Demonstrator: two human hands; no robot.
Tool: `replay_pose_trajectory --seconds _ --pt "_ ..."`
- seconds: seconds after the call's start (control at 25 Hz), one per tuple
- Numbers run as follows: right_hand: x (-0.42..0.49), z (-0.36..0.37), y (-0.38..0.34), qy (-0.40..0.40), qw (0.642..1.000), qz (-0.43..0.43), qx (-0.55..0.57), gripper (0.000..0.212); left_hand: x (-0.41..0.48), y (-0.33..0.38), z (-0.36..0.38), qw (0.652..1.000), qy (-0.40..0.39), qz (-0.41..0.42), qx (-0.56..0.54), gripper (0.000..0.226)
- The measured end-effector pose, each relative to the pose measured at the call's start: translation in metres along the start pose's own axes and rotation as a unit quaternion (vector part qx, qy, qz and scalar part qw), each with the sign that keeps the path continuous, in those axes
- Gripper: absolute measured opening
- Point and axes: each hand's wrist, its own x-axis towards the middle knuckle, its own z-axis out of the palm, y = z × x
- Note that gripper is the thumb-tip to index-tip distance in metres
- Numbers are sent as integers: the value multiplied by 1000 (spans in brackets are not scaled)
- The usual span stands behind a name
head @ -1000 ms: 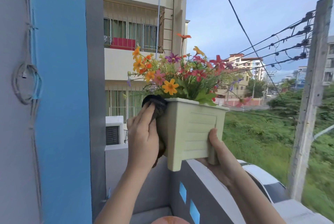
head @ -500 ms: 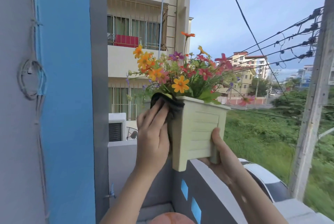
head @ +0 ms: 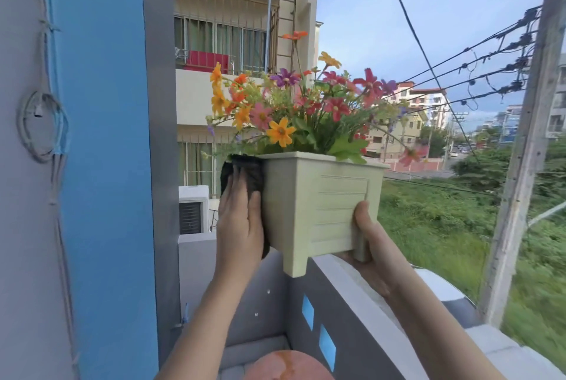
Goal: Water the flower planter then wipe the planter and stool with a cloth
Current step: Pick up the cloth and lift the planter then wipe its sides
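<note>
Left hand [head: 240, 220]: flat, fingers straight, pressed the cloth on the planter's [head: 321, 205] left side.
Cloth [head: 245, 177]: dark, between palm and the planter's left wall, for wiping.
Stool [head: 288, 366]: round top below the planter, probably waiting its turn.
Planter: held up, likely to reach its sides.
Right hand [head: 367, 235]: gripped the planter's lower right corner, thumb in front, to carry it.

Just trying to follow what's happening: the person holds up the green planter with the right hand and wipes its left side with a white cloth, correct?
Not quite. The cloth is black, not white. The head view shows the left hand pressing it flat against the left side of the planter, while the right hand grips the planter from below.
</note>
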Motion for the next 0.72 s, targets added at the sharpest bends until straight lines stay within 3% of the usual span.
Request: replay_pose_trajectory --seconds 0.16,0.24,0.32,0.44,0.52,0.56,0.64,0.72 --pt "0 1 -4 -5 1000 -1 -2 95 10 -8 -12 987 -38 -156 -29 37" --pt "0 -4 -3 -2 1000 19 25 77 14 -8 -21 958 -80 -231 -152 25" --pt "-1 -9 -3 1 997 44 62 67 11 -7 -30 909 -139 -287 -269 27" --pt "3 -5 -11 19 992 79 100 60 6 -1 -39 916 -181 -234 -272 31" --pt "6 -2 -19 38 983 110 144 47 6 7 -38 930 -149 -206 -264 32" --pt "6 0 -22 34 975 129 179 52 6 11 -37 935 -117 -209 -261 29" --pt "4 5 -22 17 957 133 256 89 4 14 -34 943 -50 -209 -253 23" --pt "1 10 -15 15 948 70 310 110 0 21 -31 958 10 -189 -217 18"
